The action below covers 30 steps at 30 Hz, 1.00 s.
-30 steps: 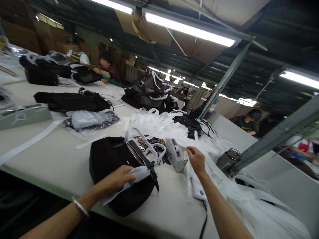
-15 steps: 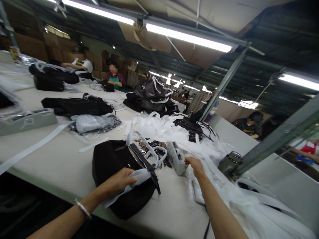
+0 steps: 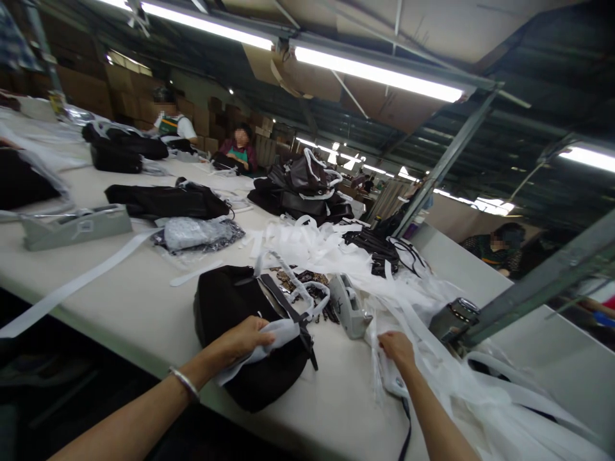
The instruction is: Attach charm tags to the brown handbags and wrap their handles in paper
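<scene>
A black bag lies near the table's front edge, its handles wrapped in white. My left hand is closed on a strip of white wrapping over the bag's front. To the right, my right hand is closed beside a grey tape dispenser, a small gap away from it; what its fingers pinch, if anything, is too small to make out. Small dark and gold parts lie behind the handles.
White wrapping sheets are heaped mid-table and down the right side. Black bags are piled farther back. A second dispenser stands at left. A dark flask stands by the slanted metal post. Co-workers sit beyond.
My right hand has moved away from the dispenser, toward me and slightly right. My left hand still holds the white wrapping. The view has shifted a little left.
</scene>
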Available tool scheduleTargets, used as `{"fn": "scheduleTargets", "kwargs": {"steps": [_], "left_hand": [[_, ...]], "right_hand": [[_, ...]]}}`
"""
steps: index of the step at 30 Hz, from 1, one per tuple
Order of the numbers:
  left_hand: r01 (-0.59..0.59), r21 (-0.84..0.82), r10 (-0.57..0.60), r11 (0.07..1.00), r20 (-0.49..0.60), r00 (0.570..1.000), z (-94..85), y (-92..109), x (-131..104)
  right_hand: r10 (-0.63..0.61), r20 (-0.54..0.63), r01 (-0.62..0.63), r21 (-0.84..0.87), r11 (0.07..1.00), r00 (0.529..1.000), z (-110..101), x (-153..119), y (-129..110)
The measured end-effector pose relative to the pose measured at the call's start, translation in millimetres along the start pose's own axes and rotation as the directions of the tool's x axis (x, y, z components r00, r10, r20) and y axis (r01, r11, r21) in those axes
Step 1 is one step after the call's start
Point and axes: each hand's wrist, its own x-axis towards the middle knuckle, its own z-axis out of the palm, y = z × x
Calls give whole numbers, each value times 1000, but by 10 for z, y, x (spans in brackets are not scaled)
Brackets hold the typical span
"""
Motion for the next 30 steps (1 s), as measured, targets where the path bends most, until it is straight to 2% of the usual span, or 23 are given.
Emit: {"fn": "scheduleTargets", "kwargs": {"steps": [2, 4, 6, 7, 9, 11, 14, 17, 19, 21, 25, 26, 30], "left_hand": [[7, -5, -7, 1000, -20, 1000, 3, -14, 7], [11, 5, -11, 1000, -43, 999, -1, -39, 26], [21, 11, -21, 1000, -52, 998, -7, -65, 46], [30, 13, -29, 999, -53, 998, -9, -73, 52], [42, 26, -41, 999, -50, 998, -6, -74, 54], [35, 47, -33, 998, -46, 998, 3, -59, 43], [11, 90, -5, 996, -61, 998, 17, -31, 15], [8, 154, 9, 988, -104, 995, 22, -5, -6], [9, 199, 18, 980, -132, 991, 24, 21, -21], [-1, 296, 52, 955, -162, 986, 34, 58, -44], [-12, 589, 164, 808, -205, 965, 76, 125, -104], [-11, 617, 177, 787, -208, 962, 88, 134, -118], [-28, 594, 188, 804, -211, 959, 108, 136, -143]], "right_hand": [[-19, 30, 16, 116, 993, 999, -26, -155, -91], [-101, 78, 65, 375, 925, 992, 16, -409, -314], [-226, 133, 91, 640, 763, 965, 113, -731, -667], [-284, 169, 80, 717, 692, 944, 175, -895, -874], [-400, 239, 46, 809, 586, 885, 318, -1181, -1288], [-449, 277, 16, 837, 547, 849, 480, -1364, -1618], [-410, 270, 19, 816, 578, 871, 721, -1430, -1856], [-327, 270, 3, 766, 643, 906, 887, -1350, -1881], [-288, 296, -23, 733, 680, 911, 941, -1289, -1870], [-260, 339, -55, 695, 717, 904, 962, -1247, -1869], [-208, 440, -122, 612, 781, 873, 957, -1196, -1876], [-202, 462, -133, 596, 792, 864, 949, -1185, -1874], [-194, 505, -117, 521, 846, 841, 902, -1143, -1862]]}}
